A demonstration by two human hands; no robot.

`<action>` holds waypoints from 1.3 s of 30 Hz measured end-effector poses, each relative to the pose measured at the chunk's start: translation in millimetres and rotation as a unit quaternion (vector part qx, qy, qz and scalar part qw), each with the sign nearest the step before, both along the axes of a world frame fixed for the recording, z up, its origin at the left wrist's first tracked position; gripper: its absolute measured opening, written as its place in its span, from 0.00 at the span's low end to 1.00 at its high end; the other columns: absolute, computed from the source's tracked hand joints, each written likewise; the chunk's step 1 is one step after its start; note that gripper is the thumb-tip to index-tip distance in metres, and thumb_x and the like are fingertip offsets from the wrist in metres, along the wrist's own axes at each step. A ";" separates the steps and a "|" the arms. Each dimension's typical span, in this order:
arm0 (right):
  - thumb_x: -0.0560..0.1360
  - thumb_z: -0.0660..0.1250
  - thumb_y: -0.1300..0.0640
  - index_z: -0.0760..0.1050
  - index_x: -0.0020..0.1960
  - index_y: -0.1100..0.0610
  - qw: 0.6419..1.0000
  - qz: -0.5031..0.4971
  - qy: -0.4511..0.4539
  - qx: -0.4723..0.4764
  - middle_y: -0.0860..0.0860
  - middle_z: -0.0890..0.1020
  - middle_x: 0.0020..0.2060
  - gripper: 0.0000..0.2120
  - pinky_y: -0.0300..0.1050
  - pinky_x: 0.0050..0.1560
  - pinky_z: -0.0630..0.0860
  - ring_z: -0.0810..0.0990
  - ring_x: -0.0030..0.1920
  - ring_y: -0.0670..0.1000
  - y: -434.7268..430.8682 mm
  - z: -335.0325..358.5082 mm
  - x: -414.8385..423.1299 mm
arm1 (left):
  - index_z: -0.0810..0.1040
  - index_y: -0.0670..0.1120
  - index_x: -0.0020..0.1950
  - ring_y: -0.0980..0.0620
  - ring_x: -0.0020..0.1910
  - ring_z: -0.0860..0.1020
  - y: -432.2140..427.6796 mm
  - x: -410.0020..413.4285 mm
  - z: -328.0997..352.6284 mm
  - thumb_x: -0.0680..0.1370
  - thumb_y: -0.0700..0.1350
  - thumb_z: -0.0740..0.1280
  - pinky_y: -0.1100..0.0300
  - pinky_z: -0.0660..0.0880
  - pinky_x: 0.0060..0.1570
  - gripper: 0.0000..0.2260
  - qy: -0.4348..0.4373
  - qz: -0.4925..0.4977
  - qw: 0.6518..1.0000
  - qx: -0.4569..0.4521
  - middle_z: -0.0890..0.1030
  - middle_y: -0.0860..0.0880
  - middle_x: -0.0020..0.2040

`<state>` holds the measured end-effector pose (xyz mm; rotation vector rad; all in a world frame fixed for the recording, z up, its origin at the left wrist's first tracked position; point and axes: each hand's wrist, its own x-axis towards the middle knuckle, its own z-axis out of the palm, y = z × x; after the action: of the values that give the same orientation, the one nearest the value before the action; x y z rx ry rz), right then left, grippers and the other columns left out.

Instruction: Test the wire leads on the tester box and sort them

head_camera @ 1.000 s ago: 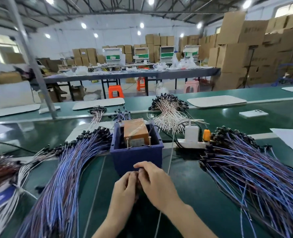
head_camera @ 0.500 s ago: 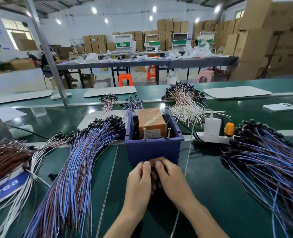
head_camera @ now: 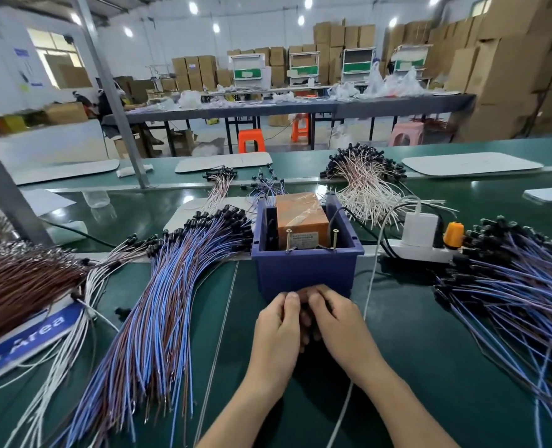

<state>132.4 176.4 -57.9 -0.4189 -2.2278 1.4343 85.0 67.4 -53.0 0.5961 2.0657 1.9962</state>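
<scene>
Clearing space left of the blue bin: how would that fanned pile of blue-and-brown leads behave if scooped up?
Probably floppy: the pile of leads is thin wires curving across the belt, so it would sag. Likely light, with the black caps weighting the far end. No tie shows, so strands may slip out.

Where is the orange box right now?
Head view, centre: the orange box sits inside the blue bin, just beyond the left hand and right hand, power strip to its right.
</scene>
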 end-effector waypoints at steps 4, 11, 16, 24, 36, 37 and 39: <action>0.83 0.57 0.51 0.80 0.49 0.41 1.000 -0.005 0.005 -0.012 0.46 0.84 0.36 0.13 0.43 0.37 0.78 0.80 0.33 0.46 1.8 -1.1 -1.2 | 0.80 0.44 0.48 0.54 0.27 0.74 -6.9 -2.4 9.0 0.86 0.45 0.57 0.62 0.70 0.25 0.14 0.006 0.006 1.000 0.016 0.79 0.50 0.34; 0.84 0.57 0.53 0.80 0.49 0.42 0.998 0.007 0.002 -0.065 0.48 0.83 0.36 0.14 0.34 0.32 0.72 0.76 0.29 0.44 2.0 -4.2 -3.6 | 0.80 0.47 0.47 0.57 0.28 0.74 -42.1 -80.6 57.1 0.85 0.43 0.56 0.66 0.70 0.27 0.14 0.138 0.167 0.976 0.017 0.79 0.55 0.32; 0.84 0.57 0.53 0.80 0.49 0.43 0.997 0.007 -0.001 -0.074 0.48 0.83 0.36 0.14 0.34 0.33 0.73 0.77 0.30 0.44 3.4 -2.5 -2.4 | 0.79 0.47 0.55 0.44 0.44 0.79 -72.8 -151.0 56.6 0.83 0.44 0.57 0.51 0.76 0.47 0.11 0.199 0.221 0.913 -0.278 0.83 0.45 0.47; 0.84 0.57 0.53 0.81 0.49 0.43 0.996 0.004 -0.002 -0.085 0.47 0.83 0.36 0.14 0.33 0.32 0.72 0.77 0.30 0.43 3.7 -0.4 -2.3 | 0.79 0.47 0.59 0.44 0.56 0.78 -86.3 -173.1 36.4 0.83 0.49 0.61 0.51 0.73 0.50 0.10 0.260 0.168 0.822 -0.477 0.81 0.45 0.58; 0.84 0.57 0.53 0.80 0.48 0.39 0.996 0.011 -0.004 -0.091 0.48 0.83 0.37 0.15 0.34 0.31 0.72 0.77 0.29 0.44 5.1 -2.2 -2.6 | 0.75 0.45 0.64 0.40 0.59 0.77 -62.3 -194.4 43.8 0.84 0.51 0.59 0.50 0.71 0.52 0.14 0.250 0.204 0.792 -0.518 0.78 0.43 0.62; 0.84 0.57 0.53 0.80 0.48 0.38 0.996 0.012 -0.002 -0.093 0.48 0.83 0.37 0.16 0.34 0.31 0.71 0.76 0.29 0.44 5.1 -1.7 -2.9 | 0.75 0.45 0.64 0.40 0.60 0.77 -58.9 -197.0 45.5 0.84 0.51 0.59 0.49 0.72 0.53 0.14 0.253 0.201 0.791 -0.520 0.77 0.42 0.63; 0.84 0.57 0.53 0.79 0.48 0.36 0.995 0.011 0.000 -0.099 0.48 0.83 0.36 0.17 0.34 0.29 0.70 0.76 0.29 0.44 6.1 -0.2 -3.7 | 0.76 0.46 0.65 0.40 0.61 0.76 -51.3 -200.9 48.2 0.85 0.51 0.58 0.49 0.72 0.53 0.14 0.261 0.193 0.786 -0.527 0.76 0.42 0.64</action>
<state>128.6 182.5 -58.1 -0.4606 -2.1033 1.6749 -115.9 16.1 -4.8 0.4981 3.3259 0.4453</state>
